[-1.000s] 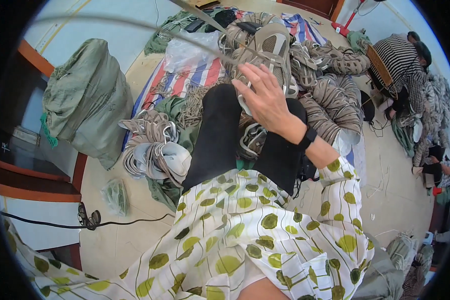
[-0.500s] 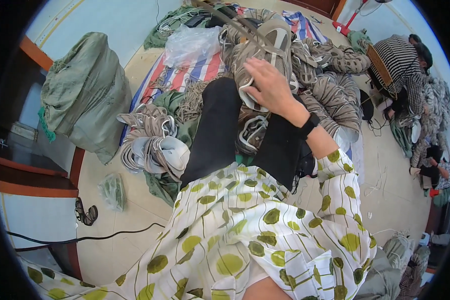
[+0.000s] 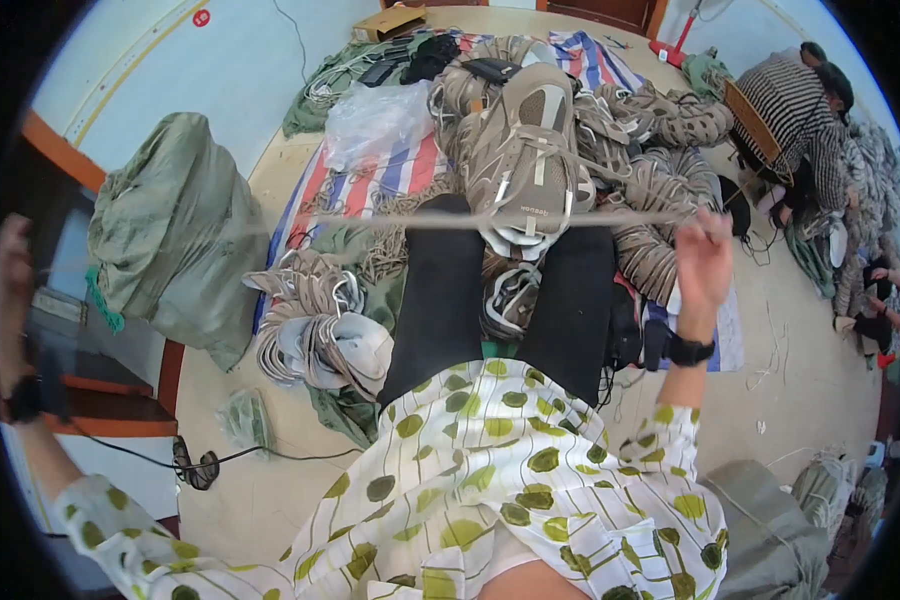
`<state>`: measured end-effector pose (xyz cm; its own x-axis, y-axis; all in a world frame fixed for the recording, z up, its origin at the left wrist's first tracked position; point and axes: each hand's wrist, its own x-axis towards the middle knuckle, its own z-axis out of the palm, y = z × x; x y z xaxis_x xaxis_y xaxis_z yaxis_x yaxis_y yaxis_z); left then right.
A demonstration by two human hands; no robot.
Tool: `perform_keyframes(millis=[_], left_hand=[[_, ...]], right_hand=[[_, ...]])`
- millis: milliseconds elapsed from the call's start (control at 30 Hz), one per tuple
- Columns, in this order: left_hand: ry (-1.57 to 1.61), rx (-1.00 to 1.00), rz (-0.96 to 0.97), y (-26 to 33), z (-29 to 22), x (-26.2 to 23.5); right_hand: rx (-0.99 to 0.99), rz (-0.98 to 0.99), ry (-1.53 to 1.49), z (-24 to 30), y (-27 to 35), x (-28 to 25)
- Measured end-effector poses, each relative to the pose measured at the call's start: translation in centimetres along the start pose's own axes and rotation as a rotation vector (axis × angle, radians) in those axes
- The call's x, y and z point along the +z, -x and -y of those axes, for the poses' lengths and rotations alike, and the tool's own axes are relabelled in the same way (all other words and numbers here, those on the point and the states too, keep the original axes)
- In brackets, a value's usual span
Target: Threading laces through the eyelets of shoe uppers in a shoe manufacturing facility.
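Note:
A brown-grey sneaker upper (image 3: 532,150) with white trim sits between my knees, toe pointing away. From its lacing a beige shoelace (image 3: 370,222) stretches out to both sides, blurred by motion. My right hand (image 3: 705,258), raised to the right of the sneaker, has its fingers closed on the lace's right part. Far out at the left rim is my left hand (image 3: 10,300), smeared; the lace runs toward it and the fingers look closed around its end. Another sneaker upper (image 3: 510,300) lies lower between my legs.
Bundled uppers lie at the left (image 3: 335,340) and right (image 3: 660,240) of my legs on a striped sheet (image 3: 420,165). A large green sack (image 3: 175,230) stands left. Loose laces (image 3: 395,235) and a clear plastic bag (image 3: 375,120) lie beyond. A person in stripes (image 3: 790,115) bends at far right.
My right hand has moved off the sneaker to the right. My left arm has swung into view at far left. The lace now spans sideways between them; it ran upward before.

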<state>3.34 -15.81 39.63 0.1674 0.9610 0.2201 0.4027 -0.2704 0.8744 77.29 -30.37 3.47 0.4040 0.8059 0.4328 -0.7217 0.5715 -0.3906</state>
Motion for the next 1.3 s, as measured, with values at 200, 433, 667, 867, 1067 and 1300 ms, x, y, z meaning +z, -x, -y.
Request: perform_keyframes(millis=[200, 433, 667, 867, 1067, 1300], left_hand=[[-0.524, -0.184, 0.211, -2.4, 24.7, 20.6], [-0.267, 0.551, 0.157, -1.5, 10.2, 47.7], [-0.535, 0.787, 0.116, -4.5, 5.4, 53.0], [0.182, 0.127, 0.601, -6.1, 4.5, 51.5], [0.432, -0.302, 0.733, -9.3, 8.6, 47.6], [0.688, -0.410, 0.195, -3.3, 22.6, 32.6]], right_hand=[[0.611, -0.610, 1.004, 1.0, 11.5, -1.6], [0.215, -0.205, 1.500, -3.9, 3.2, 3.1], [0.270, -0.066, 1.412, -9.8, -3.8, 8.8], [0.491, -0.016, 1.138, -8.9, -4.1, 8.4], [0.319, -0.003, 1.379, -8.8, -4.6, 4.0], [0.165, -0.386, -0.005, 2.5, 5.1, -5.0]])
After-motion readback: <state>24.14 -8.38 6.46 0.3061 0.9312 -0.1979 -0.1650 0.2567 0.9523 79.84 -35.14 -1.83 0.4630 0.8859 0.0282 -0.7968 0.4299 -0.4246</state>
